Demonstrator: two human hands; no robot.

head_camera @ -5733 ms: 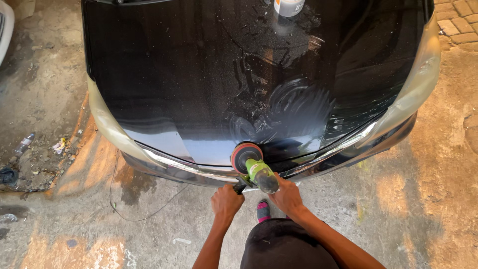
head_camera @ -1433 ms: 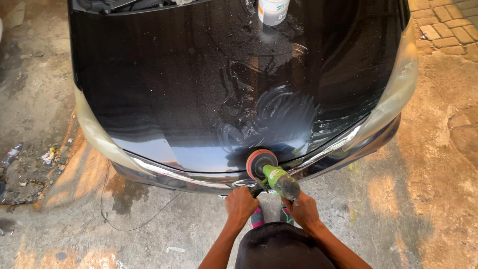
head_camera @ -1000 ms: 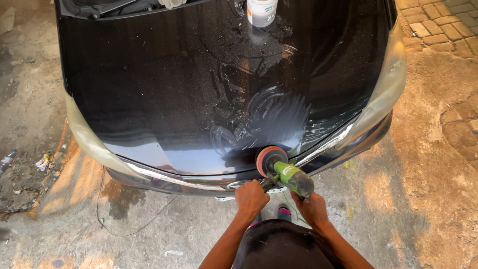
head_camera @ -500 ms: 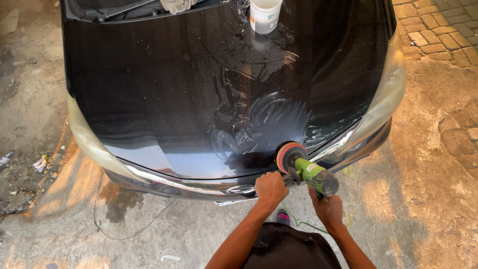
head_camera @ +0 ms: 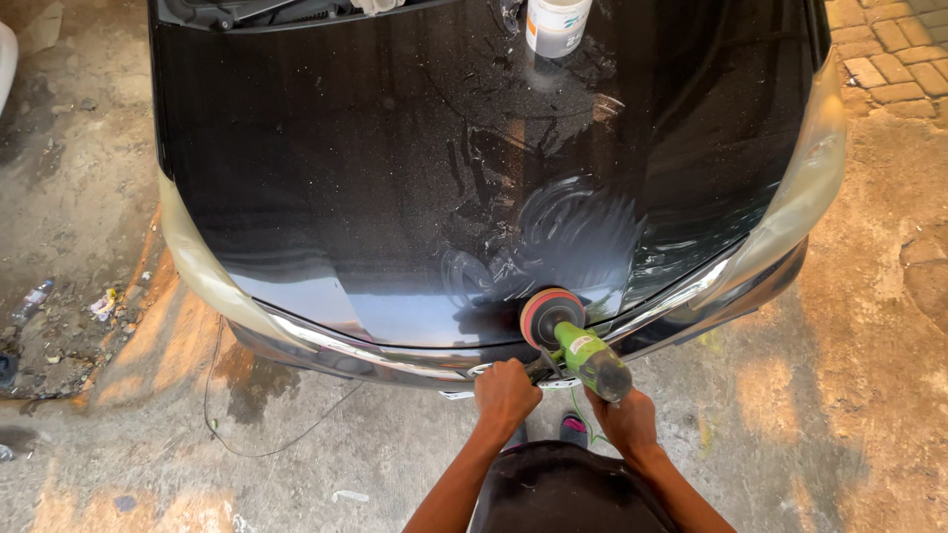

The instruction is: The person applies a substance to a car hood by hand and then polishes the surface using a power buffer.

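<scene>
Partly hidden, both hands' fingers grip the green polisher (head_camera: pixel 585 352) on the black hood (head_camera: pixel 395 197); handle obscured

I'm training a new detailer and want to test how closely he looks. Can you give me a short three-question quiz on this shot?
1. True or false: the polisher's pad rests near the front edge of the black bonnet.
2. Which hand holds the green polisher at its rear end? A) left hand B) right hand
3. What stands on the bonnet at its far end, near the windscreen?

Key:
1. True.
2. B: the right hand has its grip on the rear; the left hand holds beside the head.
3. A white tub.
</scene>
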